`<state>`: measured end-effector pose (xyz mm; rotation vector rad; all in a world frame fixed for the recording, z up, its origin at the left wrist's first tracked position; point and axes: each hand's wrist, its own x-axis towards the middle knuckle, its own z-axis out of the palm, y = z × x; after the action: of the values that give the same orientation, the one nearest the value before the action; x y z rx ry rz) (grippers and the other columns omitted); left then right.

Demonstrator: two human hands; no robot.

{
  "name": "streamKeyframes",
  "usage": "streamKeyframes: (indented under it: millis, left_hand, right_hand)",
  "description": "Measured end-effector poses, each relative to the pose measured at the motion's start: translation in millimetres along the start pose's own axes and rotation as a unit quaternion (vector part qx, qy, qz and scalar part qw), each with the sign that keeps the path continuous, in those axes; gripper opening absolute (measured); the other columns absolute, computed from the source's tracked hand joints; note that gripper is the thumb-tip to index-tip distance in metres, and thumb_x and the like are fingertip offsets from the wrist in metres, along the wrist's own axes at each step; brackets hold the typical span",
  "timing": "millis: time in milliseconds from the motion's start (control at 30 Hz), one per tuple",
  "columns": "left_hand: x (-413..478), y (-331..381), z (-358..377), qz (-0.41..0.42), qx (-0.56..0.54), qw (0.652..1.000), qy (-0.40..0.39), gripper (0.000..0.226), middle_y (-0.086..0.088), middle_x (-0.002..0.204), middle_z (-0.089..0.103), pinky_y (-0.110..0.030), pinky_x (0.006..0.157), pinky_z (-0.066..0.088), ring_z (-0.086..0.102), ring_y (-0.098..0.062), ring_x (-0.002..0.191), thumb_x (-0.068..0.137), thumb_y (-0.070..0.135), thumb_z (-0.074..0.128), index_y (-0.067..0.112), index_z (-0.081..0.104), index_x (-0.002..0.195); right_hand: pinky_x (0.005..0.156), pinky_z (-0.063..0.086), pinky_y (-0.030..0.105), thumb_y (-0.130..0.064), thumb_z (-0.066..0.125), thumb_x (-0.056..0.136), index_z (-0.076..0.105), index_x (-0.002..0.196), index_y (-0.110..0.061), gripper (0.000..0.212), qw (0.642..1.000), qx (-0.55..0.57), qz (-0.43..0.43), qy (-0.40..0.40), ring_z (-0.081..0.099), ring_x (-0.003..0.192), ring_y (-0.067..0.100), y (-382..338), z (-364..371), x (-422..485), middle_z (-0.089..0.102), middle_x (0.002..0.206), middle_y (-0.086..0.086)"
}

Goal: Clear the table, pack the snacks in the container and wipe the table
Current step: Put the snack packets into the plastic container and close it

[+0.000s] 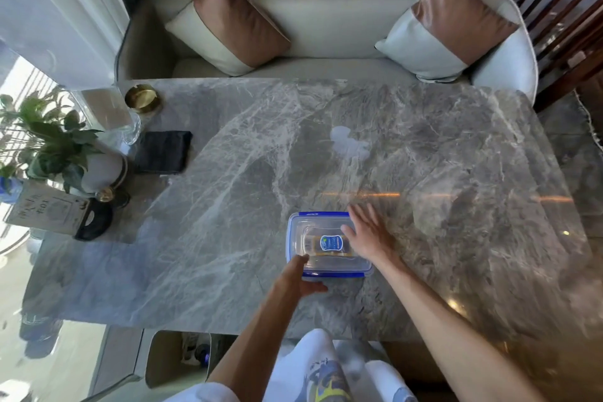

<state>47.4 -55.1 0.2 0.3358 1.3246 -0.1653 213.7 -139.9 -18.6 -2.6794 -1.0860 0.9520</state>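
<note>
A clear plastic container (328, 243) with a blue-rimmed lid sits on the grey marble table (228, 206) near its front edge. Through the lid I see a yellow snack packet with a blue label. My left hand (298, 277) grips the container's near left corner, thumb under the front edge. My right hand (367, 233) lies flat with straight fingers against the container's right side, its thumb on the lid. A dark folded cloth (163, 152) lies at the table's left.
A brass ashtray (143, 98) and a glass (130, 129) stand at the far left corner. A potted plant (49, 143), a sign card (45, 210) and a black object (96, 220) crowd the left edge. A sofa (326, 23) with two cushions lies beyond the table.
</note>
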Motion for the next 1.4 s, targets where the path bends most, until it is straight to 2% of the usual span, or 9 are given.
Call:
streamKeyframes:
  millis: [67, 167, 333, 467, 567, 733, 933, 1133, 1400]
  left_hand:
    - [-1.7, -5.9, 10.7, -0.033, -0.037, 0.998, -0.030, 0.030, -0.028, 0.109, 0.048, -0.061, 0.072, 0.052, 0.054, -0.052, 0.104, 0.097, 0.016, 0.047, 0.004, 0.037, 0.123]
    - [3.3, -7.9, 20.7, -0.023, -0.010, 0.999, -0.031, 0.025, -0.024, 0.093, 0.051, -0.043, 0.048, 0.053, 0.054, -0.037, 0.072, 0.097, 0.022, 0.044, -0.001, 0.041, 0.107]
    - [22.2, 16.2, 19.2, 0.182, 0.118, 0.975, 0.052, 0.024, -0.009, 0.088, 0.059, -0.027, 0.063, 0.049, 0.055, -0.022, 0.076, 0.096, 0.005, 0.044, 0.005, 0.053, 0.119]
    - [33.0, 19.6, 15.9, 0.297, 0.286, 0.906, 0.094, 0.053, -0.015, 0.150, 0.041, -0.028, 0.107, 0.033, 0.043, -0.026, 0.136, 0.101, 0.004, 0.036, 0.000, 0.021, 0.151]
    - [36.0, 12.0, 12.9, 0.324, 0.302, 0.895, 0.060, 0.060, -0.012, 0.162, 0.014, -0.029, 0.118, 0.018, 0.021, -0.023, 0.149, 0.102, 0.005, 0.032, 0.001, 0.000, 0.153]
    - [33.8, 19.0, 11.1, 0.279, 0.250, 0.927, 0.009, 0.069, -0.011, 0.161, 0.013, -0.048, 0.120, 0.025, 0.026, -0.029, 0.147, 0.104, 0.015, 0.036, 0.010, -0.013, 0.152]
    - [33.4, 2.4, -5.9, 0.258, 0.256, 0.931, -0.027, 0.037, -0.026, 0.138, 0.048, -0.059, 0.107, 0.039, 0.053, -0.038, 0.122, 0.104, 0.010, 0.034, 0.005, 0.029, 0.140]
    - [36.0, 5.6, -10.7, 0.253, 0.269, 0.929, 0.010, 0.030, -0.016, 0.114, 0.055, -0.023, 0.065, 0.057, 0.060, -0.017, 0.084, 0.101, 0.011, 0.044, 0.006, 0.040, 0.130]
    - [11.2, 12.3, -35.2, 0.271, 0.214, 0.930, 0.127, 0.042, -0.016, 0.114, 0.055, -0.036, 0.085, 0.047, 0.052, -0.021, 0.099, 0.094, -0.001, 0.053, -0.006, 0.040, 0.133]
  right_hand:
    - [0.124, 0.003, 0.047, -0.047, 0.025, 0.101, 0.008, 0.155, -0.021, 0.062, 0.997, -0.027, -0.039, -0.055, -0.006, 0.152, 0.023, -12.1, -7.6, 20.9, 0.005, 0.164, -0.004]
    - [0.122, 0.013, 0.045, -0.043, 0.025, 0.102, 0.019, 0.154, -0.021, 0.057, 0.995, -0.016, -0.023, -0.099, 0.016, 0.150, 0.021, -15.4, -14.7, 34.3, 0.018, 0.163, 0.000]
    - [0.093, 0.045, 0.040, -0.020, 0.038, 0.101, 0.064, 0.103, 0.001, 0.034, 0.956, 0.249, 0.158, 0.001, 0.061, 0.107, 0.027, 7.3, 14.0, -5.8, 0.066, 0.111, 0.021]
    - [0.093, 0.048, 0.041, -0.017, 0.041, 0.103, 0.058, 0.121, 0.012, 0.038, 0.816, 0.515, 0.259, 0.037, 0.062, 0.110, 0.034, -2.7, 52.0, -38.2, 0.060, 0.124, 0.032]
    - [0.097, 0.048, 0.039, -0.025, 0.041, 0.103, 0.053, 0.134, -0.001, 0.041, 0.772, 0.569, 0.281, 0.034, 0.060, 0.115, 0.031, -7.8, 52.4, -35.4, 0.060, 0.130, 0.022]
    - [0.097, 0.045, 0.033, -0.034, 0.037, 0.103, 0.049, 0.137, -0.001, 0.049, 0.793, 0.542, 0.278, 0.008, 0.057, 0.120, 0.026, -0.8, 38.8, -23.6, 0.055, 0.138, 0.016]
    - [0.107, 0.043, 0.045, -0.016, 0.043, 0.101, 0.050, 0.138, -0.011, 0.038, 0.846, 0.493, 0.202, -0.022, 0.058, 0.119, 0.030, -5.2, 41.1, -33.4, 0.060, 0.131, 0.016]
    - [0.090, 0.047, 0.030, -0.013, 0.045, 0.100, 0.057, 0.127, 0.000, 0.031, 0.847, 0.498, 0.178, -0.059, 0.062, 0.110, 0.026, 8.3, 42.0, -42.7, 0.064, 0.123, 0.020]
    - [0.078, 0.052, 0.022, -0.001, 0.054, 0.094, 0.058, 0.125, 0.000, 0.032, 0.878, 0.454, 0.066, -0.139, 0.064, 0.097, 0.019, -16.7, 38.4, -21.2, 0.068, 0.116, 0.016]
